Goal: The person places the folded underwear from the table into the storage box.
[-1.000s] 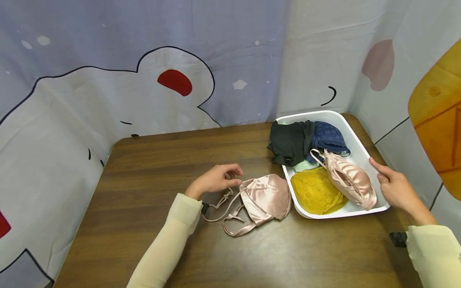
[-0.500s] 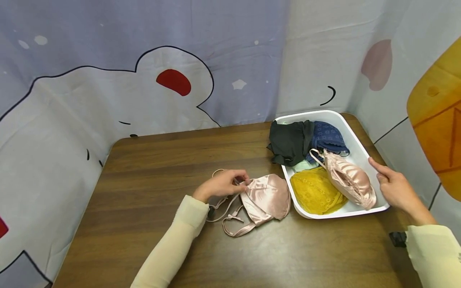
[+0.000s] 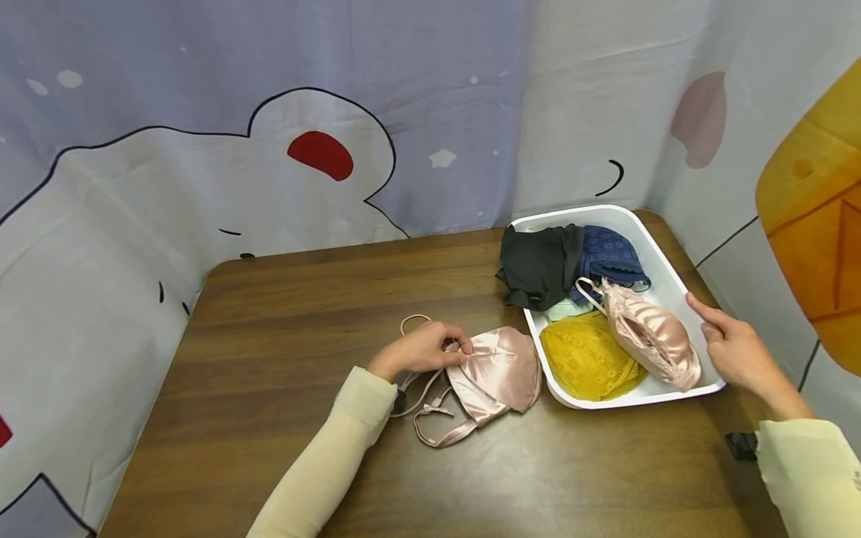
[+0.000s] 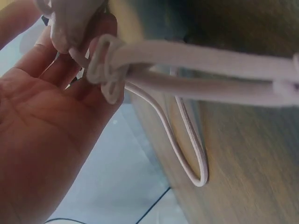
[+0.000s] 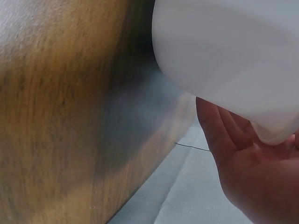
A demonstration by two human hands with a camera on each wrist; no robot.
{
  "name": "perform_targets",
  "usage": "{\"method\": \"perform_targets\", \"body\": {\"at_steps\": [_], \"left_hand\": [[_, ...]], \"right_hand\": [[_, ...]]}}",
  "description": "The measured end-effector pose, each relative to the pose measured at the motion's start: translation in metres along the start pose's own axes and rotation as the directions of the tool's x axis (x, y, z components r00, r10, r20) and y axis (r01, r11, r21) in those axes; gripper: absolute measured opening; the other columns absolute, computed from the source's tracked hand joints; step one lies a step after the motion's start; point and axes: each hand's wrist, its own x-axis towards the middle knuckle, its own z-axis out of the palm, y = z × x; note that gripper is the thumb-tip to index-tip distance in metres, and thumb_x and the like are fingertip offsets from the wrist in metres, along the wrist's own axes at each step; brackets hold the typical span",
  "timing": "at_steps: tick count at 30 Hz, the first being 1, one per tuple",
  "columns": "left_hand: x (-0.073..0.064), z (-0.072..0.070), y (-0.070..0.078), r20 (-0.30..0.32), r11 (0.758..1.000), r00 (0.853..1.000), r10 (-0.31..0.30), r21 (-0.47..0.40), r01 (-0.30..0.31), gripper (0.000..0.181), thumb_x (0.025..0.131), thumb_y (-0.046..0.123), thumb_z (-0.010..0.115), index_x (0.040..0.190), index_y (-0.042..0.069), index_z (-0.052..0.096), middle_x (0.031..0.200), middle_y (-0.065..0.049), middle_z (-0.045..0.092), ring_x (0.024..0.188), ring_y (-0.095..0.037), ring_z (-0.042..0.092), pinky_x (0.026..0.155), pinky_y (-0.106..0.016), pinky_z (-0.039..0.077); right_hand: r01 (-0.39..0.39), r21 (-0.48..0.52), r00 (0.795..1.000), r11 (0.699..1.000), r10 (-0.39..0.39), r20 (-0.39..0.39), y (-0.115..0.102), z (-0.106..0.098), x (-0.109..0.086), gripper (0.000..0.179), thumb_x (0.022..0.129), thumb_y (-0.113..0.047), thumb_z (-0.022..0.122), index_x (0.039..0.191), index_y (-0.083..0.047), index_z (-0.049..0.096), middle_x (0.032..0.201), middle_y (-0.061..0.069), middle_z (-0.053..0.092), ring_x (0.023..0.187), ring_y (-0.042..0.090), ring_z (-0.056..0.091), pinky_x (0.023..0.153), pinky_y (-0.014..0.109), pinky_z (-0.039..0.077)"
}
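Observation:
A pink satin bra [image 3: 504, 370] lies folded on the table, left of a white plastic tray [image 3: 666, 276]. My left hand [image 3: 427, 350] pinches the bra's upper left edge between thumb and fingers. In the left wrist view, pink fabric [image 4: 72, 23] sits between the fingers, and a strap [image 4: 210, 60] with its slider passes close to the camera. At the tray's right side, my right hand [image 3: 747, 355] holds the rim. The right wrist view shows the right hand's fingers under the tray's outer wall [image 5: 224, 51] and its lip against the palm.
Inside the tray lie a black folded garment [image 3: 538, 265], a navy lace bra [image 3: 612, 254], a mustard lace garment [image 3: 588, 355] and another pink bra [image 3: 652, 332]. The wooden table [image 3: 269, 359] meets a printed curtain [image 3: 451, 90] behind and at both sides.
My left hand has moved right onto the pink bra's edge, and its fingers have closed on the fabric. My right hand has stayed on the tray's rim.

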Motion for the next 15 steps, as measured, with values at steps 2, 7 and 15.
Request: {"method": "perform_targets", "body": {"at_steps": [2, 7, 15], "left_hand": [[0.0003, -0.0004, 0.0012, -0.005, 1.000, 1.000, -0.010, 0.012, 0.011, 0.008, 0.087, 0.015, 0.068, 0.095, 0.016, 0.069, 0.083, 0.008, 0.060, 0.075, -0.009, 0.051, 0.070, -0.025, 0.041], [0.0008, -0.0017, 0.0032, -0.031, 1.000, 0.999, -0.015, 0.004, 0.015, 0.007, 0.086, 0.011, 0.068, 0.093, 0.014, 0.069, 0.082, 0.008, 0.060, 0.071, -0.009, 0.049, 0.066, -0.024, 0.041], [-0.0034, -0.0073, 0.0037, -0.125, 0.999, 0.992, 0.029, -0.018, -0.032, 0.008, 0.086, 0.007, 0.064, 0.092, 0.011, 0.068, 0.085, 0.004, 0.062, 0.074, -0.009, 0.050, 0.068, -0.024, 0.042]], "right_hand": [[-0.001, -0.002, 1.000, 1.000, 0.001, -0.001, -0.0002, -0.0002, 0.0001, 0.045, 0.100, -0.008, 0.032, 0.145, -0.008, 0.033, 0.133, 0.040, 0.033, 0.116, 0.058, 0.036, 0.090, 0.068, 0.027], [-0.007, 0.000, 1.000, 1.000, 0.007, 0.002, -0.0005, -0.0004, -0.0003, 0.045, 0.100, -0.009, 0.032, 0.145, -0.009, 0.033, 0.133, 0.040, 0.032, 0.117, 0.059, 0.034, 0.091, 0.068, 0.026], [-0.003, 0.001, 1.000, 1.000, 0.003, 0.005, 0.0002, 0.0000, -0.0001, 0.045, 0.100, -0.009, 0.031, 0.145, -0.008, 0.032, 0.134, 0.040, 0.032, 0.117, 0.060, 0.033, 0.092, 0.068, 0.025]]}}
